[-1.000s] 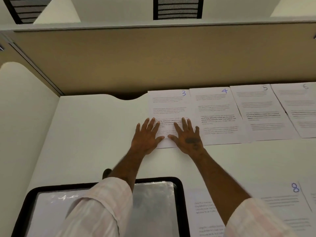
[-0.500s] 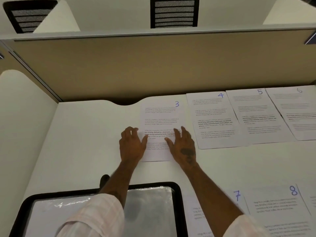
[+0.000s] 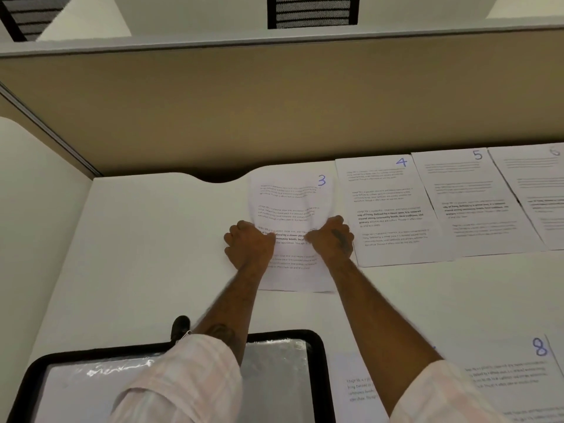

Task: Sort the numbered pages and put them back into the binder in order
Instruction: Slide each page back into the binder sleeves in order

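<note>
Page 3 (image 3: 290, 206), a white printed sheet with a blue handwritten number, lies on the white desk and buckles slightly in its middle. My left hand (image 3: 248, 244) grips its left edge with curled fingers, and my right hand (image 3: 331, 238) grips its right edge the same way. Pages 4 (image 3: 393, 209), 5 (image 3: 470, 203) and 6 (image 3: 537, 190) lie in a row to the right. Page 8 (image 3: 512, 377) sits at the near right, with another sheet (image 3: 354, 389) beside it, partly hidden by my right arm. The open black binder (image 3: 317, 361) with clear sleeves lies near me, under my left arm.
A beige partition (image 3: 274, 111) runs along the back of the desk (image 3: 146, 254). A side panel stands at the left. A small dark object (image 3: 180, 326) sits just behind the binder. Chair backs show beyond the partition.
Both hands went from flat on page 3 to curled round its side edges. The page slid toward me and left, away from page 4, and now buckles.
</note>
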Action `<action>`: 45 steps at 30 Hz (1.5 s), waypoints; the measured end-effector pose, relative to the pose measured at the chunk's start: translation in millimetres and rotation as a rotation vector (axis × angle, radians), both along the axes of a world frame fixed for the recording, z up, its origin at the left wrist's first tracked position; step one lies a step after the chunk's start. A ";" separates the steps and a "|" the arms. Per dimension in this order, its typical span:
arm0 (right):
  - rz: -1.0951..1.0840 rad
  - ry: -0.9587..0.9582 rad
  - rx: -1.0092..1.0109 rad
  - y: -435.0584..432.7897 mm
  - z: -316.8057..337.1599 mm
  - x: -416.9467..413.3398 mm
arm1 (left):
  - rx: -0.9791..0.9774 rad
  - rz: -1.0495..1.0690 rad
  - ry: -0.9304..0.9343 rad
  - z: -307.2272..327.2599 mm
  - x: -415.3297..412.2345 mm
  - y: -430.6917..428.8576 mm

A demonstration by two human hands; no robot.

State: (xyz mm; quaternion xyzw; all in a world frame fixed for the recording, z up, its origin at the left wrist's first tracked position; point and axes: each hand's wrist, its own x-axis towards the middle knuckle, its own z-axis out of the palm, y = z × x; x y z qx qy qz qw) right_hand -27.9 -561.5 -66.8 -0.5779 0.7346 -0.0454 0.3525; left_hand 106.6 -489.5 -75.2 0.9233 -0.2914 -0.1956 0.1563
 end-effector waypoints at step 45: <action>-0.125 -0.381 -0.340 415.4 125.0 -68.3 | -0.455 -0.052 0.068 120.2 -0.1 425.9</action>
